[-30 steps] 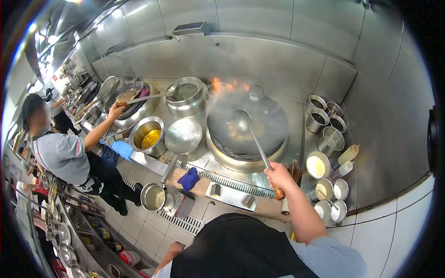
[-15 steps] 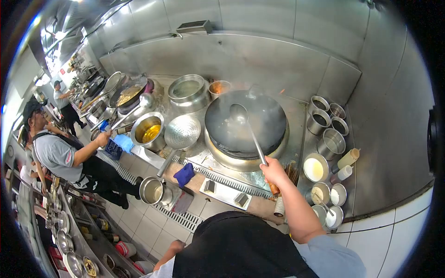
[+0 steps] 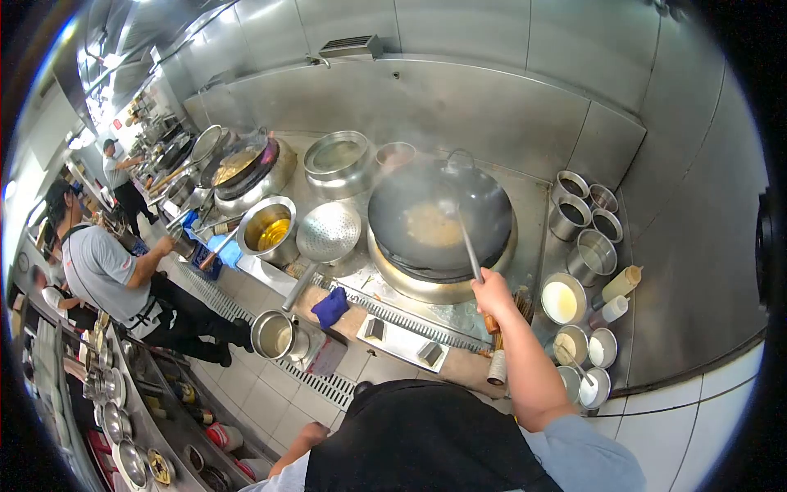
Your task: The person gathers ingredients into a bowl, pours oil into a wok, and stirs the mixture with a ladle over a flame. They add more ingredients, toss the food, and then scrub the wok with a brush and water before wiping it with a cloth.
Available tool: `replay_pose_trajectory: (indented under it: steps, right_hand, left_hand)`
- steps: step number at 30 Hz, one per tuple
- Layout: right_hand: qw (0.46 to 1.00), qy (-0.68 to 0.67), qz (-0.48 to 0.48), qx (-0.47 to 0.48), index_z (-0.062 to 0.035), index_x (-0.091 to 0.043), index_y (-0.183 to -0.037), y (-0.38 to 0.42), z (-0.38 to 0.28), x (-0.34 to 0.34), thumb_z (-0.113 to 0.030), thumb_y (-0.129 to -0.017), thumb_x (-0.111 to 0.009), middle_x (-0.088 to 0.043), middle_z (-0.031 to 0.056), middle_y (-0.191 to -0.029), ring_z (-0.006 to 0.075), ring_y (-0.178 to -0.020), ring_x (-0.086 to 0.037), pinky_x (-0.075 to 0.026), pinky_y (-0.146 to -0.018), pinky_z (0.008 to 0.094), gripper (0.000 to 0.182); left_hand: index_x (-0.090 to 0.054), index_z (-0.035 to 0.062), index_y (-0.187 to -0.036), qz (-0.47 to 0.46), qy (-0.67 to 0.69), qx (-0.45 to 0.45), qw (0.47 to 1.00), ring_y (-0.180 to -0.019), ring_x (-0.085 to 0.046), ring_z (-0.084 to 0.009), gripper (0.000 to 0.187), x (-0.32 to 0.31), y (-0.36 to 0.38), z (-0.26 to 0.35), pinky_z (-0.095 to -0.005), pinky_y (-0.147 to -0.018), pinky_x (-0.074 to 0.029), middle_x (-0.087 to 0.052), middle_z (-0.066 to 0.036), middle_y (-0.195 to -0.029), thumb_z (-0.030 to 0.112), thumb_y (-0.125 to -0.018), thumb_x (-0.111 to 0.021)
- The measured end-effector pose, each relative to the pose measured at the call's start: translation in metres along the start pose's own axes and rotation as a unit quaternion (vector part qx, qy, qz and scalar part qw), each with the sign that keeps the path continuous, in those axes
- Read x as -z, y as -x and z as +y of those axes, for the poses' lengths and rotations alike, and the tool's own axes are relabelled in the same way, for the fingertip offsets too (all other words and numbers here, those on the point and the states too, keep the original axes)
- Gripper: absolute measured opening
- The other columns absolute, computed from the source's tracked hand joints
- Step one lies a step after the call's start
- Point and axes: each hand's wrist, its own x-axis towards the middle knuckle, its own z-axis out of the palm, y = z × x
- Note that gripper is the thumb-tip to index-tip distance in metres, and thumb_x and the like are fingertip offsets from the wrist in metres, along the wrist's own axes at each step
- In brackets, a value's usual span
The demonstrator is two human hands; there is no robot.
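Observation:
My right hand [image 3: 493, 297] is closed round the handle of a long metal ladle [image 3: 470, 246], just above its wooden end. The ladle reaches into a large black wok [image 3: 393, 205] on the burner, its bowl blurred by steam. A pale, yellowish patch of liquid [image 3: 434, 225] lies in the wok's bottom. My left hand [image 3: 311, 433] hangs low beside my black apron, away from the stove; its fingers look curled, with nothing visible in them. To the wok's left, a perforated strainer [image 3: 329, 232] rests by a pot of yellow oil [image 3: 274, 235].
Sauce pots [image 3: 570, 215], a bowl of white liquid [image 3: 560, 302] and squeeze bottles [image 3: 620, 284] line the right side. A blue cloth [image 3: 330, 307] lies on the front edge. A lidded-looking steel pot [image 3: 337, 160] stands behind. A co-worker [image 3: 111, 262] stands at the left.
The ladle's bowl has moved right and lower in the wok, where pale liquid and more steam now show. The co-worker has turned away, and the ladle by the co-worker's hand has left the neighbouring wok.

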Motion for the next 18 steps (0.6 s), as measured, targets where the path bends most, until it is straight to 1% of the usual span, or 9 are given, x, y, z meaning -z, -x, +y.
replay_pose_trajectory:
  steps: [2,4,5,7,10,11,14,17,18]
  right_hand:
    - [0.999,0.003,0.041,-0.005,0.0039,-0.054,-0.1,-0.006,-0.005,-0.009,-0.013,-0.089,-0.051,-0.051,0.006,-0.061,0.0173,-0.042,-0.053,-0.043,-0.041,0.033,0.021]
    - [0.995,0.002,0.099,-0.019,0.0038,-0.054,-0.103,-0.014,-0.005,-0.019,-0.014,-0.088,-0.052,-0.062,0.0165,-0.072,0.0248,-0.049,-0.06,-0.047,-0.047,0.0378,0.023]
    - [0.995,0.004,0.102,-0.022,0.0038,-0.054,-0.103,-0.019,0.0,-0.022,-0.014,-0.088,-0.052,-0.062,0.0165,-0.072,0.0248,-0.049,-0.06,-0.047,-0.047,0.0378,0.023]
    - [0.991,-0.115,-0.061,-0.027,0.0038,-0.054,-0.103,-0.021,0.016,-0.025,-0.014,-0.087,-0.054,-0.054,0.0075,-0.063,0.0182,-0.044,-0.055,-0.044,-0.043,0.0324,0.024]
    - [0.993,-0.064,-0.08,-0.061,0.0039,-0.054,-0.099,0.039,-0.012,0.005,-0.014,-0.086,-0.056,-0.053,0.0071,-0.062,0.0173,-0.047,-0.056,-0.044,-0.043,0.0318,0.022]
    - [0.993,-0.06,-0.077,-0.066,0.0039,-0.054,-0.099,0.043,-0.019,0.013,-0.014,-0.086,-0.056,-0.053,0.0071,-0.062,0.0173,-0.047,-0.056,-0.044,-0.043,0.0318,0.022]
    - [0.996,0.081,0.033,-0.029,0.0034,-0.053,-0.094,0.052,-0.024,0.017,-0.013,-0.086,-0.056,-0.053,0.0095,-0.061,0.0213,-0.048,-0.058,-0.045,-0.044,0.0338,0.019]
    - [0.98,0.093,0.174,-0.008,0.0036,-0.054,-0.095,0.035,-0.024,-0.011,-0.013,-0.084,-0.056,-0.057,0.0174,-0.064,0.0319,-0.048,-0.057,-0.047,-0.046,0.0381,0.02]
    - [0.964,0.172,0.201,0.014,0.0039,-0.054,-0.094,0.013,0.018,-0.039,-0.013,-0.084,-0.055,-0.054,0.0158,-0.061,0.029,-0.045,-0.055,-0.046,-0.044,0.0376,0.02]
  left_hand:
    - [-0.067,0.0062,-0.097,-0.023,-0.046,-0.056,0.997,-0.099,-0.062,-0.0303,0.035,0.001,-0.007,-0.007,-0.0416,-0.083,-0.05,-0.06,-0.022,-0.113,0.034,-0.078,-0.057]
    - [-0.067,0.0053,-0.097,-0.012,-0.021,-0.079,0.997,-0.096,-0.063,-0.0299,0.034,0.006,-0.025,-0.011,-0.041,-0.082,-0.05,-0.061,-0.021,-0.108,0.032,-0.079,-0.057]
    - [-0.067,0.0044,-0.096,0.002,0.006,-0.101,0.995,-0.094,-0.063,-0.0294,0.032,0.008,-0.041,-0.011,-0.0404,-0.08,-0.05,-0.063,-0.021,-0.104,0.03,-0.079,-0.057]
    - [-0.066,0.0026,-0.095,0.028,0.062,-0.143,0.987,-0.088,-0.065,-0.0285,0.03,0.01,-0.075,-0.01,-0.0391,-0.077,-0.051,-0.066,-0.019,-0.095,0.027,-0.081,-0.056]
    - [-0.065,-0.0005,-0.093,0.066,0.253,-0.144,0.954,-0.073,-0.067,-0.0239,0.026,0.019,-0.129,0.005,-0.0354,-0.07,-0.051,-0.067,-0.014,-0.076,0.022,-0.083,-0.057]
    - [-0.065,-0.0008,-0.093,0.065,0.254,-0.165,0.951,-0.071,-0.066,-0.0221,0.026,0.055,-0.105,0.035,-0.0347,-0.068,-0.05,-0.067,-0.013,-0.076,0.022,-0.083,-0.057]
    - [-0.064,-0.0011,-0.091,0.041,0.291,-0.259,0.92,-0.069,-0.064,-0.0172,0.024,0.127,-0.079,0.104,-0.0326,-0.066,-0.049,-0.066,-0.011,-0.074,0.022,-0.085,-0.057]
    - [-0.062,-0.0011,-0.09,0.08,0.27,-0.417,0.864,-0.073,-0.063,-0.0222,0.022,0.183,-0.072,0.171,-0.0342,-0.068,-0.049,-0.065,-0.013,-0.078,0.02,-0.084,-0.059]
    - [-0.061,-0.0011,-0.09,0.11,0.225,-0.488,0.836,-0.076,-0.063,-0.0247,0.022,0.214,-0.063,0.202,-0.0349,-0.07,-0.049,-0.064,-0.014,-0.081,0.02,-0.083,-0.059]
